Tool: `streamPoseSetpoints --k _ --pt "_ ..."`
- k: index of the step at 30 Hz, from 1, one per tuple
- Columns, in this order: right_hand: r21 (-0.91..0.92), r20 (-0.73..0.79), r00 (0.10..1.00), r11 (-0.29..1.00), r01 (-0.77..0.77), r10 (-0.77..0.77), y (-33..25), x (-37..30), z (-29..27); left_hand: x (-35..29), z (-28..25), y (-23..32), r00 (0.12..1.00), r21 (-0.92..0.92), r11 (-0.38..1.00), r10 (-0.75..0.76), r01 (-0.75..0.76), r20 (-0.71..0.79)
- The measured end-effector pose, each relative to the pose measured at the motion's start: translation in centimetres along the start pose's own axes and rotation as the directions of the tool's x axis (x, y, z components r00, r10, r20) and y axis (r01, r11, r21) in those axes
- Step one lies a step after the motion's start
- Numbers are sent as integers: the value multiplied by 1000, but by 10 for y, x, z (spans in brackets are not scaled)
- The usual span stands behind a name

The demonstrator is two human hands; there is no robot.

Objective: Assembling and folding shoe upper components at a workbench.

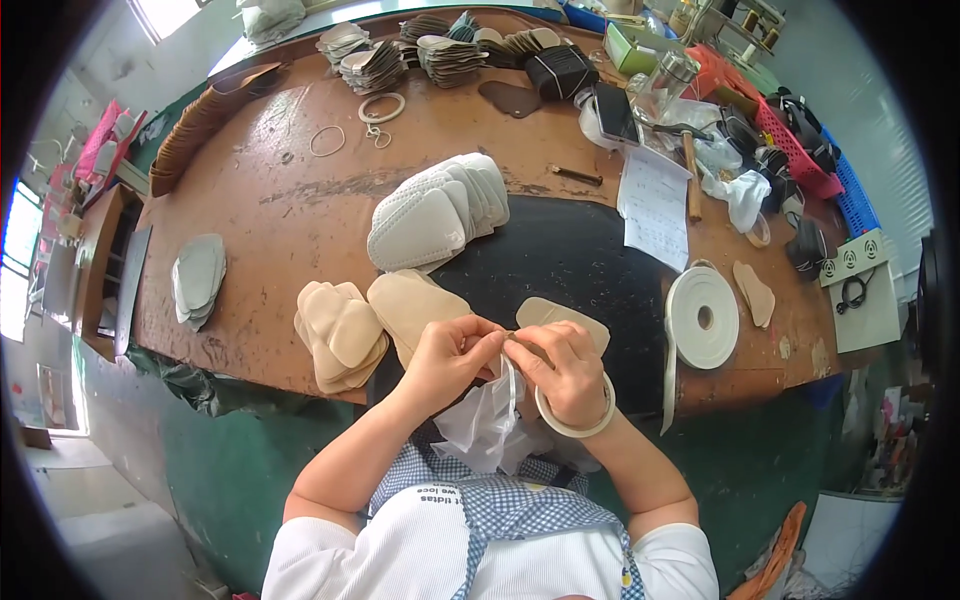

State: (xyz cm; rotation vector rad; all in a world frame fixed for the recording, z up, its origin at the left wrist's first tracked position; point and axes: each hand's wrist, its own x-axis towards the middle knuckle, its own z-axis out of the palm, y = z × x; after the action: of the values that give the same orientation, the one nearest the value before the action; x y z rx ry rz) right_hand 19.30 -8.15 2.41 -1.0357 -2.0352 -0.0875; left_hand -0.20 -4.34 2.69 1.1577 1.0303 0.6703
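My left hand and my right hand meet at the table's near edge, fingertips pinched together. From between them hangs a narrow white strip, which seems to be in my right fingers. Whatever my left fingers pinch is too small and covered to name. Below the hands, crumpled translucent white plastic lies over my lap. Beige shaped pieces lie just beyond my left hand, and a single beige oval piece rests beyond my right. A ring-shaped white roll circles my right wrist.
A fanned stack of pale grey stitched pieces overlaps a black mat. Left lie a beige pile and a grey pile. At right are a white tape roll, paper, a hammer and a pink basket.
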Motion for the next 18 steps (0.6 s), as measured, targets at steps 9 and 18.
streamPoseSetpoints --k 9,18 --pt "-34 15 996 995 89 -88 5 -5 0 3 1 -5 999 -87 996 -27 29 27" --pt "-47 36 991 990 133 -132 8 -11 -6 8 4 2 996 14 999 -47 46 72"
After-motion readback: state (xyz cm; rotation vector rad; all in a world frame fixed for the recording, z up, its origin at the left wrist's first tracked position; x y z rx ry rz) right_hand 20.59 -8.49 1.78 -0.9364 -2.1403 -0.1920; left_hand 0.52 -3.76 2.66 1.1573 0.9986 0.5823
